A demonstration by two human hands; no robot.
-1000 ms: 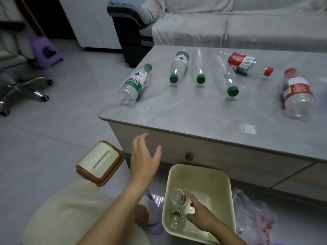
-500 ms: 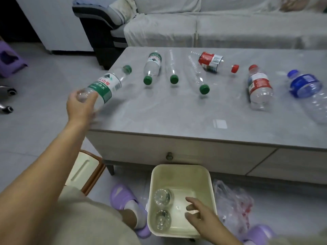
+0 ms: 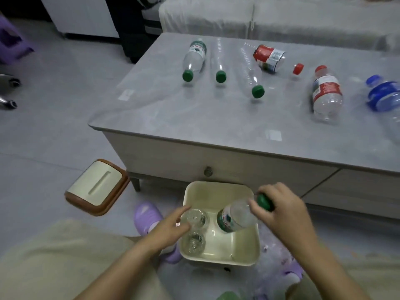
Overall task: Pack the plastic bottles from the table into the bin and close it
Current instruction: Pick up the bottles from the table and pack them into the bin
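Note:
The cream bin [image 3: 218, 188] stands open on the floor in front of the grey table [image 3: 194, 118]. My right hand [image 3: 279, 206] grips a green-capped bottle [image 3: 236, 217] by its neck, tilted with its base down inside the bin. My left hand [image 3: 171, 226] rests at the bin's left rim, fingers apart, touching one of two clear bottles [image 3: 194, 218] standing inside. On the table lie three green-capped bottles [image 3: 193, 58], two red-labelled bottles [image 3: 325, 92] and a blue one [image 3: 384, 96].
The bin's lid [image 3: 97, 186], cream with a brown rim, lies on the floor to the left. A loose red cap [image 3: 298, 68] sits on the table. A crumpled plastic bag [image 3: 275, 252] lies right of the bin. A sofa [image 3: 259, 16] stands behind the table.
My left hand carried the green-capped bottle from the table's left corner down to the bin. My right hand now holds it by the neck, and my left hand has let go.

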